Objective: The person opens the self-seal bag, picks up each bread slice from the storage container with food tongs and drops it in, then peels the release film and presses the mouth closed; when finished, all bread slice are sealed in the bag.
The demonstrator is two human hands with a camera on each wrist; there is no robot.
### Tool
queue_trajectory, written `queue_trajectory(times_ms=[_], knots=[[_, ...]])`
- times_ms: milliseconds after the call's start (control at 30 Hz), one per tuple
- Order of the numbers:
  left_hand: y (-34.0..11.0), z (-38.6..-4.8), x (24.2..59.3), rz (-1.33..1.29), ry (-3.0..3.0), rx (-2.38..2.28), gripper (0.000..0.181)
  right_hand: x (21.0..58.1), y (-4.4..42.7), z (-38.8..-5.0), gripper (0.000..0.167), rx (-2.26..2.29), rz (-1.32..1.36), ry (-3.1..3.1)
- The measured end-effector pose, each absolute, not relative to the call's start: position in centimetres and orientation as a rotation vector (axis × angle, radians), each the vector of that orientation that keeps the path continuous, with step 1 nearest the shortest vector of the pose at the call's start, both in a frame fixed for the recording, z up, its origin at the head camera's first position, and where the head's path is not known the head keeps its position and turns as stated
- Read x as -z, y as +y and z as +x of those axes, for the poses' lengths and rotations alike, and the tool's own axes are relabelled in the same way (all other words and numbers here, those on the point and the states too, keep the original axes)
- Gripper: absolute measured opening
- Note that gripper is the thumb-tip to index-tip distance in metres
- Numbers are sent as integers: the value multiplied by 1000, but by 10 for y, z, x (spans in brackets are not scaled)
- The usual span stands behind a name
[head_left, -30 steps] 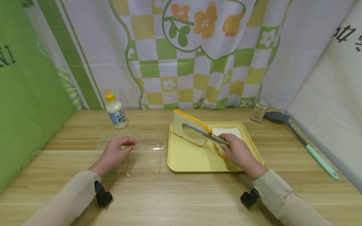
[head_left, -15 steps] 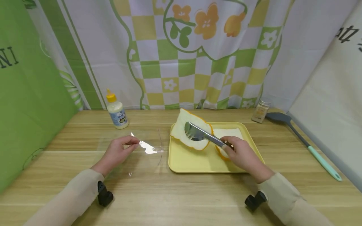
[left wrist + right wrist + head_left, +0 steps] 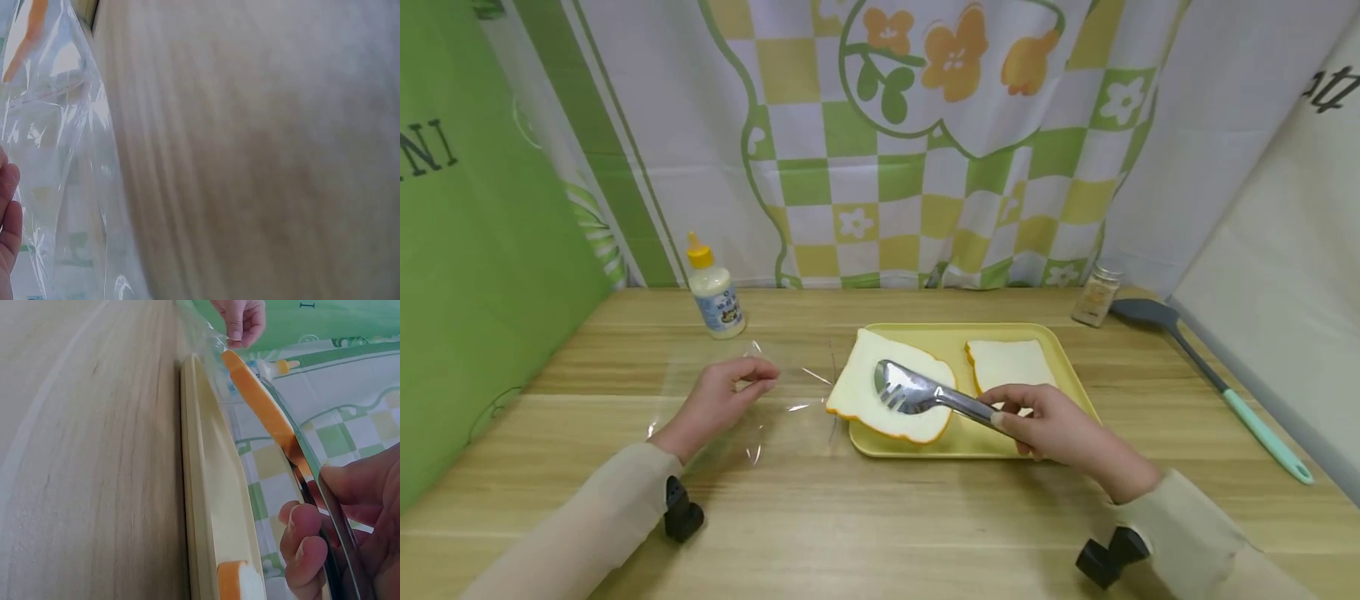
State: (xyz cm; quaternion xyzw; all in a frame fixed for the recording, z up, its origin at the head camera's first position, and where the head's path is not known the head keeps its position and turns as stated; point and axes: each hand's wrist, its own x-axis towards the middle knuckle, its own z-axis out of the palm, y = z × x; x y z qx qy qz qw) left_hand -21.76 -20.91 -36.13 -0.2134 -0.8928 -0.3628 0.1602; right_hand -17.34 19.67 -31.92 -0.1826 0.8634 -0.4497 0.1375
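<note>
Head cam: right hand [image 3: 1052,421] has a firm hold on metal tongs [image 3: 970,407], which grip a bread slice [image 3: 857,383] poking past the tray's left edge. Second slice [image 3: 1011,365] lies toward the back right corner of the yellow tray [image 3: 977,437]. Left hand [image 3: 726,396] pinches clear plastic [image 3: 790,425]. Squeeze bottle [image 3: 718,304] near the tabletop's back left corner, blue label, print too tiny to read; same for the jar [image 3: 1097,296] at the back right. Green cloth [image 3: 482,233] says "NI", cut off.

Left wrist cam: curled fingers [image 3: 11,231] against the plastic, rest blurry.

Right wrist cam: tonged slice is lifted off the tray, thumb and fingers wrapped round the tongs.
</note>
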Motion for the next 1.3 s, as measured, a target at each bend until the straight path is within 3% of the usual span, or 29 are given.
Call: queue_trajectory(times_ms=[733,1300], knots=[[-201,-219,357,-583,-2587,1103,12,316,178,-168,22,1113,-851,2743],[-196,-216,357,-688,-2547,1132,10,332,160,-199,24,1259,-564,2349]])
